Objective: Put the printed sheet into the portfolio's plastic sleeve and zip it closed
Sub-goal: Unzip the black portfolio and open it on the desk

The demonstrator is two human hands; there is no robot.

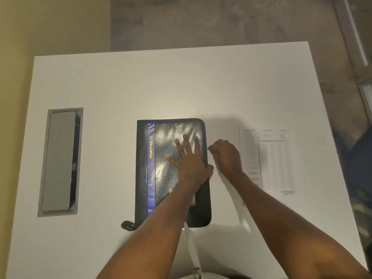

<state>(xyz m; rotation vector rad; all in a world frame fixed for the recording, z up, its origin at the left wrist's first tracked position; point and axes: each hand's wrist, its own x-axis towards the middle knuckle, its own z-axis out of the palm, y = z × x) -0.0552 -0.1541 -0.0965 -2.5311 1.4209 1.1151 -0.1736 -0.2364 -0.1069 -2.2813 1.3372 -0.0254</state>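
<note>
A black leather portfolio [161, 178] with a blue stripe and yellow "PORTFOLIO" lettering lies closed in the middle of the white table. My left hand [188, 158] rests flat on its cover near the right edge, fingers spread. My right hand [225, 156] is at the portfolio's right edge with its fingers pinched together, seemingly on the zipper pull, which is too small to make out. The printed sheet [269, 160] lies flat on the table to the right of my right hand. A black zipper tab or strap [127, 225] sticks out at the portfolio's lower left corner.
A grey cable hatch [60, 162] is set into the white table [141, 87] at the left. A white lanyard or cord [191, 244] hangs below the portfolio, near my body. Grey floor lies beyond the table's far edge.
</note>
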